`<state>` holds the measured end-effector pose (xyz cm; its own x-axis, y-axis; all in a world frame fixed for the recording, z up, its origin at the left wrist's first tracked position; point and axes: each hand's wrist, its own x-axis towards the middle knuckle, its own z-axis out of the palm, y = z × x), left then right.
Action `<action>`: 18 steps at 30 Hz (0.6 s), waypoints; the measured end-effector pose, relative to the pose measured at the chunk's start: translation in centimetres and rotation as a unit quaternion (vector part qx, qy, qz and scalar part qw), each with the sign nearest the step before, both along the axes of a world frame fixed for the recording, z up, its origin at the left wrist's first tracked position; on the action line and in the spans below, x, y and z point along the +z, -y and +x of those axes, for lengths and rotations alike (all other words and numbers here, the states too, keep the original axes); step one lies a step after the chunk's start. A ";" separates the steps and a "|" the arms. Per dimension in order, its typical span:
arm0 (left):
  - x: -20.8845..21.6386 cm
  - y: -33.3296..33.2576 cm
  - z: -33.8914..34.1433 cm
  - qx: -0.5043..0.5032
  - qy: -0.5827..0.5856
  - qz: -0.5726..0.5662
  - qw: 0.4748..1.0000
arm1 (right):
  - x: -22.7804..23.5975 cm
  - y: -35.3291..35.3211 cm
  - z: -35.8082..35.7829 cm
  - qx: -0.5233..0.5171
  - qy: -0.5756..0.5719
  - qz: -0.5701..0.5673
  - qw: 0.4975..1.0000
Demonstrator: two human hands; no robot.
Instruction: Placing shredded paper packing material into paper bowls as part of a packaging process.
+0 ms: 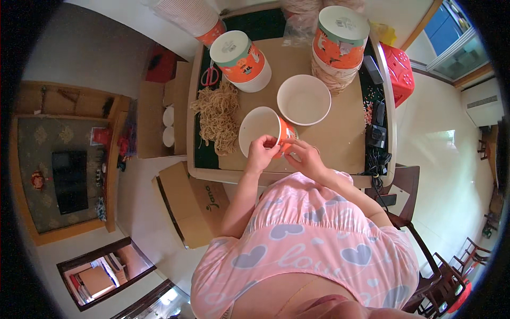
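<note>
While both hands grip the cup, a white bowl stands beside.

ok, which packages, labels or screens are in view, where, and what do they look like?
Held cup: both hands, table front; white inside, orange printed wrap.
Lidded tubs: table back; orange, white lids.
Open carton: floor left; brown.
Screen: far left; dark.

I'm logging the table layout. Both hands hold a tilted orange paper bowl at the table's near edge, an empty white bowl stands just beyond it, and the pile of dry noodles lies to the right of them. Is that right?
Not quite: the noodles lie to the left of the bowls, not the right. The rest holds: in the head view the left hand and right hand hold the tilted orange bowl, with the white bowl just beyond.
</note>
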<state>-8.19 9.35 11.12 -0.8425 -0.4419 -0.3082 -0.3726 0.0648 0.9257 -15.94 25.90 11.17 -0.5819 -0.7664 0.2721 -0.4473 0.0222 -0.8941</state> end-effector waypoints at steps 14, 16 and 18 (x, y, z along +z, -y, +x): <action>0.6 -0.7 -0.5 0.003 -0.002 -0.001 1.000 | -1.0 0.4 -0.3 -0.057 -0.021 -0.035 0.998; 0.0 -0.6 -0.5 -0.010 -0.010 -0.025 1.000 | -1.2 0.4 -0.1 -0.107 0.059 0.006 0.993; -0.3 -0.7 -0.4 -0.008 -0.016 -0.009 1.000 | -1.1 0.8 -0.5 -0.124 0.059 0.031 0.990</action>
